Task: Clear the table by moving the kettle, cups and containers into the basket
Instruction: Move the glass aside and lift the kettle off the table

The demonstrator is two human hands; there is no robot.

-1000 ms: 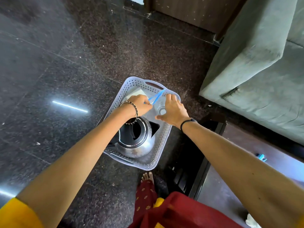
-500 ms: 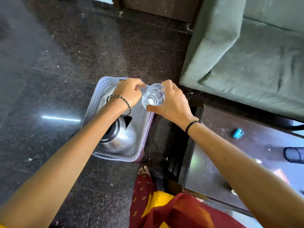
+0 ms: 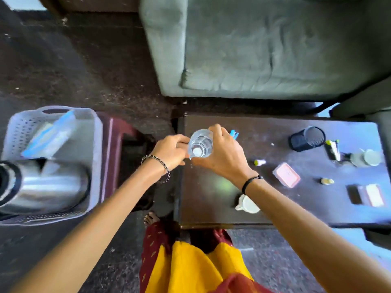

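We have the glass (image 3: 200, 146) in our right hand (image 3: 224, 157), fingers wrapped round its wall, and our left hand (image 3: 171, 153) pinches its near rim, above the left edge of the tabletop (image 3: 211, 195). We judge this a cup mid-carry; next it must swing left to the basket (image 3: 93, 157), well apart, past the kettle (image 3: 42, 185) inside. Right of our hands wait a pink box (image 3: 286, 177) and black holder (image 3: 307, 138).

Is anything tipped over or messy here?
Yes. The kettle lies on its side in the basket, and the black mesh cup lies tipped over on the table. Nothing looks spilled.
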